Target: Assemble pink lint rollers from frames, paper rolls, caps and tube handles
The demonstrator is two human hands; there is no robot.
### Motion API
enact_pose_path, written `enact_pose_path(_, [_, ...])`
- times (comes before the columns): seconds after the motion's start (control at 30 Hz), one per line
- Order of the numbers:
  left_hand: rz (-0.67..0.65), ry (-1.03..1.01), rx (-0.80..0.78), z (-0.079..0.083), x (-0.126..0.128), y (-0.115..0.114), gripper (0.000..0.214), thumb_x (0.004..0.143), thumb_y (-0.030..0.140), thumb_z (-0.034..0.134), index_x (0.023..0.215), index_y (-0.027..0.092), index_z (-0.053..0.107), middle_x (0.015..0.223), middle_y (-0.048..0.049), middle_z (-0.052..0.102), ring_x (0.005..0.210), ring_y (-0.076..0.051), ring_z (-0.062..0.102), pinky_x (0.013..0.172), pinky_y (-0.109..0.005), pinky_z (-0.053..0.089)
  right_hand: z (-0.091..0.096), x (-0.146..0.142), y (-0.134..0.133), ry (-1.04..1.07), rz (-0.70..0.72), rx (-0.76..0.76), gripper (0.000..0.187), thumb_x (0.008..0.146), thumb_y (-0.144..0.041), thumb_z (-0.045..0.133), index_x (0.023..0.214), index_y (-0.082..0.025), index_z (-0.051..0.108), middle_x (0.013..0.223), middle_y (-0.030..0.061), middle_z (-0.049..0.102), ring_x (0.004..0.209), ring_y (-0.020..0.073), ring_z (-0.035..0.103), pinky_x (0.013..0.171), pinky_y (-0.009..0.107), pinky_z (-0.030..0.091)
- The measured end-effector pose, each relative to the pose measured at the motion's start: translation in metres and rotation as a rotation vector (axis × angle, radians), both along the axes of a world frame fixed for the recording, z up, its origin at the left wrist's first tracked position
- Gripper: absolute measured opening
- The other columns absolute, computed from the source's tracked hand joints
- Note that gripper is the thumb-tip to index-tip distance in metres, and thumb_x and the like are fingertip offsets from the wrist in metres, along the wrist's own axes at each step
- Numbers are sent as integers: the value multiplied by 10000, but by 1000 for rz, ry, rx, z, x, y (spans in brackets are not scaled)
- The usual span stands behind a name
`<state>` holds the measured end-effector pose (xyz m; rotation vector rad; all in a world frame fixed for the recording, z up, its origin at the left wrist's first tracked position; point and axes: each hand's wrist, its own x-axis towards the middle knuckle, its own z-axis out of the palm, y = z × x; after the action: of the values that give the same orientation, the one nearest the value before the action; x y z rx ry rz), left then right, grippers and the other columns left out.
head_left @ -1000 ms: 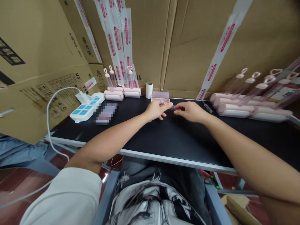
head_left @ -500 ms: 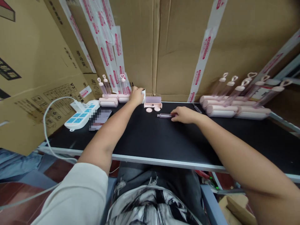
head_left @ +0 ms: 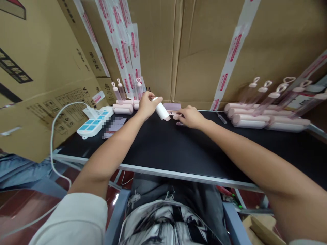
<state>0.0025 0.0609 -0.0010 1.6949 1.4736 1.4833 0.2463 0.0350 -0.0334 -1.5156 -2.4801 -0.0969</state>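
My left hand is closed around a smooth white cylinder, tilted with its lower end toward the table. Just past that end, two small pale pink discs lie in front of a narrow pink tray-like part. My right hand bends down over the right end of these parts, thumb and fingers drawn together; what they pinch is hidden. Below its fingertips shows a see-through purplish rod, partly covered by the hand. Behind the pink part rests a mauve cylinder.
Pale pink cylinders with clear, heart-topped tubes stand in groups at right and back left. A power strip and a blurred-out flat object lie at left. Cardboard walls the back; a thin clear-handled tool lies at right.
My left hand has lifted the white cylinder from the back and brought it tilted toward the pink parts. My right hand has moved left from the purplish rod onto those parts. The view has shifted slightly.
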Motion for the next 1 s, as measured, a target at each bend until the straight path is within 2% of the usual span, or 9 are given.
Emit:
enact_pose_path(0.13, [-206, -309, -166, -4, -1, -17, 403, 840, 400, 882, 1007, 178, 590, 925, -43, 671, 765, -144, 620, 731, -289, 511, 14, -20, 26, -95, -59, -60, 293, 945, -290, 655, 1157, -158, 810, 1144, 194, 807, 1048, 328, 734, 848, 379, 515])
enact_pose_path(0.23, [-431, -412, -271, -2, -5, -23, 451, 859, 530, 862, 933, 172, 599, 865, -50, 693, 736, -145, 648, 707, -287, 547, 14, -34, 37, -165, -69, -102, 237, 894, -270, 713, 1069, -163, 831, 1096, 200, 810, 986, 322, 751, 802, 371, 529])
enact_pose_path(0.4, [-584, -487, -344, 4, -9, -32, 582, 832, 690, 823, 1014, 233, 511, 811, -10, 705, 702, -188, 740, 688, -339, 620, 8, -45, 37, -202, -63, -123, 158, 870, -226, 714, 971, -168, 820, 1026, 199, 802, 978, 319, 746, 782, 360, 528])
enact_pose_path(0.5, [-619, -364, -361, 5, -13, -36, 569, 851, 669, 802, 1090, 261, 486, 773, 16, 685, 598, -183, 711, 611, -331, 578, 10, -42, 33, -175, -46, -145, 75, 811, -227, 741, 868, -190, 773, 908, 149, 784, 861, 280, 721, 686, 335, 478])
enact_pose_path(0.6, [-582, -35, -266, 3, -17, -37, 630, 713, 398, 934, 1157, 261, 508, 798, 35, 677, 597, -144, 657, 620, -288, 515, 14, -33, 30, -96, -25, -151, 75, 783, -270, 739, 786, -218, 684, 778, 64, 726, 720, 210, 640, 616, 308, 410])
enact_pose_path(0.7, [-522, 313, -135, -1, -19, -35, 698, 570, 215, 921, 1159, 243, 546, 907, 19, 686, 734, -160, 653, 698, -289, 496, 18, -24, 26, 290, 85, -208, 191, 768, -327, 727, 719, -229, 571, 674, -7, 618, 648, 155, 532, 609, 290, 373])
enact_pose_path(0.77, [-527, 442, -122, -5, -18, -34, 653, 603, 233, 873, 1168, 240, 545, 988, -10, 700, 810, -188, 667, 733, -302, 493, 21, -22, 20, 629, 225, -305, 285, 741, -369, 754, 696, -233, 507, 681, -23, 602, 655, 139, 510, 634, 284, 379])
enact_pose_path(0.83, [-547, 510, -122, -9, -17, -32, 635, 643, 265, 846, 1191, 242, 526, 1052, -33, 708, 861, -210, 680, 752, -313, 494, 24, -25, 12, 826, 342, -385, 344, 719, -393, 789, 689, -230, 487, 747, -7, 650, 702, 143, 539, 678, 287, 405])
enact_pose_path(1.0, [-570, 508, -53, -16, -13, -29, 652, 674, 342, 859, 1205, 233, 497, 1192, -74, 699, 1039, -259, 690, 884, -359, 517, 28, -36, -2, 858, 371, -399, 396, 694, -411, 847, 662, -224, 499, 682, -33, 560, 673, 126, 455, 666, 287, 353])
